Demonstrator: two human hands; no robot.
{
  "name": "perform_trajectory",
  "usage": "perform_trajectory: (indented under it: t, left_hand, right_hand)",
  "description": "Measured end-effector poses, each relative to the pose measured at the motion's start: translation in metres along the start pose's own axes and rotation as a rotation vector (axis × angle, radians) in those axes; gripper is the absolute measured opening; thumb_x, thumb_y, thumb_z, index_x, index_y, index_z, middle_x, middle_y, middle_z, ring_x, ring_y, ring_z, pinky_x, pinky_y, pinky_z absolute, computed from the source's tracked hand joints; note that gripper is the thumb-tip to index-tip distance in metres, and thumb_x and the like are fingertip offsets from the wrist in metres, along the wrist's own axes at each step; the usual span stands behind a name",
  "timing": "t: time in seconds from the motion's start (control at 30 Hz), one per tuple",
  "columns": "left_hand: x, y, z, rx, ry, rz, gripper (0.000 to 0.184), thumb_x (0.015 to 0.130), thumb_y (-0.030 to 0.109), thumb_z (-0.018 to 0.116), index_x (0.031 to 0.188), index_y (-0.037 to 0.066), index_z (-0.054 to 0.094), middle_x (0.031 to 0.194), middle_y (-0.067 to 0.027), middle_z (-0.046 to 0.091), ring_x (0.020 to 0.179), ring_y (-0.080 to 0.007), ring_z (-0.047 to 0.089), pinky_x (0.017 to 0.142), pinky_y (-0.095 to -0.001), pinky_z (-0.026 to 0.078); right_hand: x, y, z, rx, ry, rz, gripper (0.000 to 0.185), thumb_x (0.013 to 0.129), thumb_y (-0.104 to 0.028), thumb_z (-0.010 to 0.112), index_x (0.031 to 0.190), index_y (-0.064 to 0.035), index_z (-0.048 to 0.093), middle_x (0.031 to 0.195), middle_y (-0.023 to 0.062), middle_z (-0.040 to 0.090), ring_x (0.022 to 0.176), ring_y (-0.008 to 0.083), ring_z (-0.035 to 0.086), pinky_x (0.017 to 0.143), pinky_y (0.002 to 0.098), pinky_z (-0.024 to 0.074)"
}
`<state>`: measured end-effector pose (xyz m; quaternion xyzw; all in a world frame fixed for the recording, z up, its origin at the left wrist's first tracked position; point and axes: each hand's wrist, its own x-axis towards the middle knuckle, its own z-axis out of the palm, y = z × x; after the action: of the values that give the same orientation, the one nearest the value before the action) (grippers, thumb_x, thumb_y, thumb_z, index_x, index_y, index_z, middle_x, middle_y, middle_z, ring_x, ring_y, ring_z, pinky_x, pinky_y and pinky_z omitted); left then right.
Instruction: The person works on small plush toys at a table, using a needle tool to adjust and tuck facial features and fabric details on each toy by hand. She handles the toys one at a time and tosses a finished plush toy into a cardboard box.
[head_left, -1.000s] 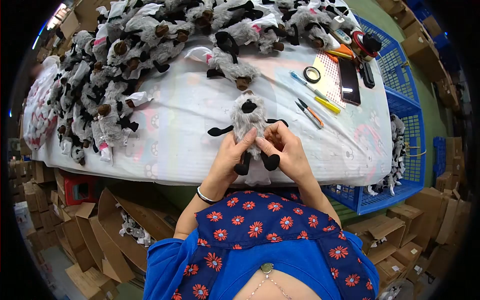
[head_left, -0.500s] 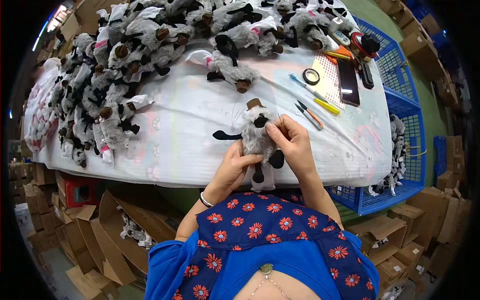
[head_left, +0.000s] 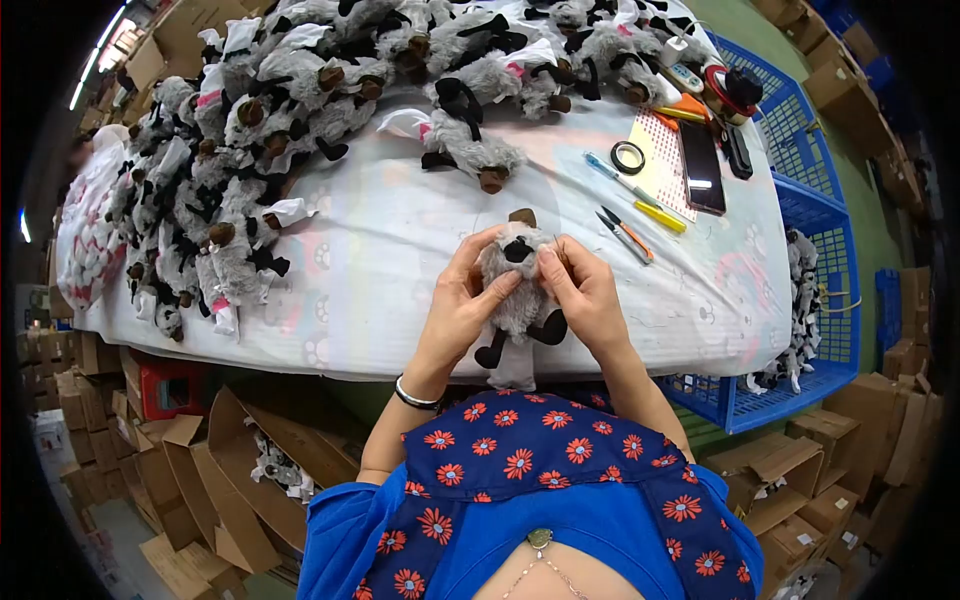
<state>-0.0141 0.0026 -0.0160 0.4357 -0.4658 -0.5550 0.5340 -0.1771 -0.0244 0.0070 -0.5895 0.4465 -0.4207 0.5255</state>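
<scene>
A small grey fluffy plush toy (head_left: 516, 297) with black feet, a black face patch and a brown tip at its top is held over the table's front edge. My left hand (head_left: 468, 300) grips its left side near the head, the thumb pressed on the fur. At the head's right side my right hand (head_left: 583, 285) pinches the toy between thumb and fingers. A white cloth piece (head_left: 512, 368) hangs below the feet. Just beyond the toy lies another grey plush (head_left: 470, 150) on the white tablecloth (head_left: 380, 240).
Many grey plush toys (head_left: 220, 190) are heaped at the left and back. A black tape roll (head_left: 628, 157), a yellow marker (head_left: 660, 217), orange-handled snips (head_left: 626, 238) and a phone (head_left: 701, 170) lie at the right. Blue crates (head_left: 830, 300) and cardboard boxes (head_left: 215, 490) stand around the table.
The toy has turned more upright, its brown tip now showing. My left hand has moved up from its lower body to its head; my right hand went from its lower body to the head's side.
</scene>
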Motion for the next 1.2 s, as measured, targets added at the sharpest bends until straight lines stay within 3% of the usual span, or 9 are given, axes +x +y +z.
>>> perform_trajectory:
  t: [0.07,0.23,0.37,0.57,0.7,0.9,1.03,1.07,1.2]
  left_hand:
    - [-0.001,-0.006,0.003,0.052,0.032,0.090,0.040,0.089,0.006,0.067,0.128,0.007,0.056,0.131,-0.0076,0.054,0.107,-0.0176,0.057,0.092,-0.0256,0.045]
    - [-0.001,0.007,0.009,-0.125,0.068,-0.121,0.029,0.091,0.005,0.065,0.120,0.005,0.059,0.120,-0.0054,0.060,0.092,-0.0123,0.057,0.084,-0.0222,0.045]
    - [0.005,-0.005,0.006,-0.119,0.243,0.037,0.016,0.093,0.005,0.063,0.109,0.004,0.061,0.112,-0.0060,0.065,0.086,-0.0093,0.055,0.078,-0.0205,0.043]
    - [-0.004,-0.004,0.025,0.035,0.244,0.150,0.008,0.095,0.005,0.061,0.103,0.003,0.061,0.107,-0.0072,0.066,0.084,-0.0095,0.054,0.077,-0.0201,0.042]
    - [-0.007,-0.012,0.026,-0.186,0.237,0.158,0.004,0.096,0.005,0.059,0.100,0.003,0.060,0.106,-0.0080,0.067,0.086,-0.0100,0.055,0.081,-0.0212,0.043]
    - [-0.003,-0.018,0.028,-0.170,0.250,0.131,0.003,0.097,0.004,0.057,0.099,0.003,0.060,0.105,-0.0073,0.067,0.089,-0.0113,0.057,0.085,-0.0227,0.044]
    - [-0.001,-0.014,0.024,-0.159,0.285,0.017,0.009,0.093,0.004,0.063,0.101,0.003,0.061,0.106,-0.0073,0.065,0.094,-0.0146,0.058,0.089,-0.0250,0.045]
    - [-0.001,-0.014,0.021,-0.155,0.275,0.016,0.009,0.093,0.004,0.063,0.101,0.003,0.061,0.106,-0.0073,0.065,0.094,-0.0146,0.058,0.089,-0.0250,0.045]
    - [-0.008,-0.022,0.002,0.361,-0.003,0.062,0.022,0.084,0.002,0.069,0.105,0.003,0.062,0.110,-0.0071,0.063,0.098,-0.0174,0.058,0.090,-0.0259,0.045]
  right_hand:
    - [-0.004,0.001,-0.002,-0.066,0.031,-0.006,0.021,0.097,-0.014,0.059,0.079,-0.0055,0.055,0.064,-0.0047,0.044,0.057,0.0063,0.034,0.052,0.0210,0.0282]
    - [0.001,0.006,0.002,-0.069,0.004,-0.046,0.023,0.097,-0.016,0.059,0.077,-0.0053,0.053,0.063,-0.0037,0.044,0.057,0.0069,0.033,0.052,0.0221,0.0289]
    - [0.001,0.009,0.007,-0.010,-0.005,-0.024,0.026,0.098,-0.018,0.058,0.076,-0.0059,0.051,0.062,-0.0033,0.044,0.057,0.0067,0.033,0.052,0.0224,0.0288]
    - [0.003,0.015,0.004,-0.184,0.005,-0.084,0.025,0.098,-0.019,0.058,0.077,-0.0060,0.052,0.062,-0.0035,0.045,0.055,0.0070,0.034,0.050,0.0226,0.0286]
    - [0.004,0.027,0.002,0.266,-0.076,0.227,0.024,0.097,-0.020,0.058,0.079,-0.0051,0.052,0.061,-0.0033,0.046,0.052,0.0084,0.035,0.049,0.0248,0.0287]
    - [0.002,0.036,0.000,0.322,-0.059,0.283,0.023,0.096,-0.020,0.060,0.081,-0.0044,0.052,0.060,-0.0013,0.046,0.050,0.0118,0.037,0.048,0.0273,0.0312]
    - [-0.010,0.030,0.007,-0.359,0.061,-0.103,0.021,0.094,-0.018,0.061,0.081,-0.0043,0.052,0.059,0.0016,0.048,0.050,0.0149,0.040,0.048,0.0301,0.0340]
    - [-0.010,0.032,0.007,-0.356,0.073,-0.103,0.021,0.094,-0.018,0.061,0.081,-0.0043,0.052,0.059,0.0016,0.048,0.050,0.0149,0.040,0.048,0.0301,0.0340]
    - [-0.012,0.054,0.007,-0.309,0.065,-0.097,0.019,0.092,-0.017,0.062,0.081,-0.0041,0.053,0.060,0.0036,0.051,0.050,0.0168,0.044,0.049,0.0317,0.0361]
